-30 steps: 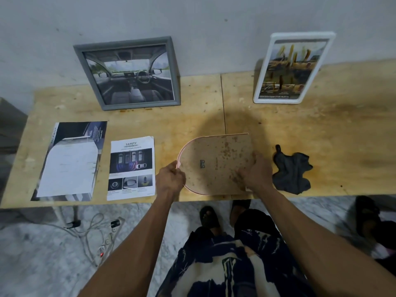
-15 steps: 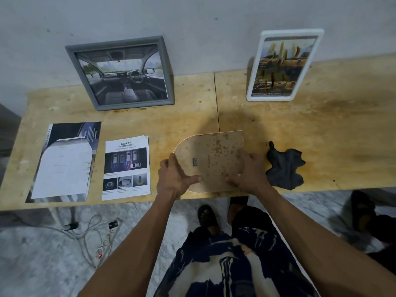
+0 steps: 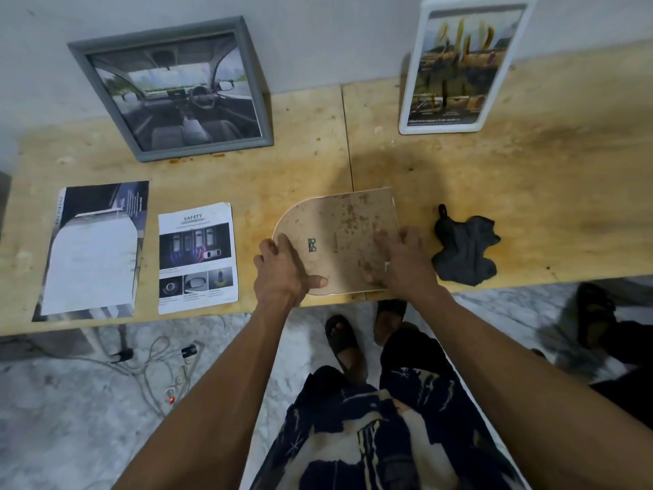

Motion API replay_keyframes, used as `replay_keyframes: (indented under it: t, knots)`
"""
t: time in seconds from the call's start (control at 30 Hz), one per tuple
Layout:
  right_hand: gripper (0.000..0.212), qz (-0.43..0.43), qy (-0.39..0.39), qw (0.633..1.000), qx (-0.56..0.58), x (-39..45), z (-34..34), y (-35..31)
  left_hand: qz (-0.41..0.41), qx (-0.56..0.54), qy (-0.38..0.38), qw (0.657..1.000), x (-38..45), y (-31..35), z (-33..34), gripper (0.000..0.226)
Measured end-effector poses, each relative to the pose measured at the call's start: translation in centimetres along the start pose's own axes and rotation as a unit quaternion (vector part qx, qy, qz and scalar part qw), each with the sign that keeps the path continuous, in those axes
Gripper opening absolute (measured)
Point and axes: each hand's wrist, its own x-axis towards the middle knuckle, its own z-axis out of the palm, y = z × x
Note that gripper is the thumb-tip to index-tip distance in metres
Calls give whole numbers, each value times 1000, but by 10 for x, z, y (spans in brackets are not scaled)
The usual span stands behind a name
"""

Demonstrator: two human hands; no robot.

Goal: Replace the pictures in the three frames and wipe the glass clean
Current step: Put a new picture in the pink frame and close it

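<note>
- Wooden table running along the wall, filling more of the view than half a second ago; things on it lying as before.
- Grey frame leaning against the wall at the back left, showing a car interior picture.
- White frame leaning against the wall at the back right, its top now cut off by the view's edge.
- Large dark printed sheet lying flat near the left front corner.
- Arch-shaped frame lying back side up at the front edge near the middle, stained backing facing up, rounded end toward the left; unmoved since the earlier frame.
- Safety leaflet lying flat between the dark sheet and the arch-shaped frame, near the front edge.
- Left hand gripping the rounded end of the arch-shaped frame, fingers over the rim, thumb stretching along the front edge; shifted slightly onto the backing compared with a second ago.
- Right hand resting on the straight right end, fingers spreading flat and pressing on the backing, holding nothing closed.
- Dark cloth lying crumpled just beside the right hand, near the front edge.
</note>
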Motion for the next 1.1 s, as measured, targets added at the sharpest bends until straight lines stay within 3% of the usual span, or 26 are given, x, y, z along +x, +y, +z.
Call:
replay_keyframes:
  t: [0.13, 0.3, 0.6, 0.83, 0.93, 1.0, 1.1]
  knots:
    - [71, -26, -4, 995, -99, 4, -12, -13, 2, 12, 3, 1000, 2, 4, -1, 110]
    - [96, -48, -67, 992, -94, 16, -17, -21, 38, 28, -37, 998, 9, 11, -5, 119]
    - [98, -66, -88, 981, -163, 23, -16, -23, 28, 45, -59, 997, 15, 17, -11, 118]
    - [83, -92, -86, 975, -184, 30, -36, -26, 34, 21, -26, 999, 11, 15, -12, 109]
    - [59, -100, -31, 980, -171, 13, -17, -21, 25, 3, -10, 1000, 9, 14, -8, 110]
    - [50, -103, 1, 983, -152, 1, 1, -16, 1, -38, 13, 999, 7, 12, -5, 111]
    - [57, -97, -29, 985, -140, -1, 7, -9, -78, -74, 24, 994, 6, 8, 3, 117]
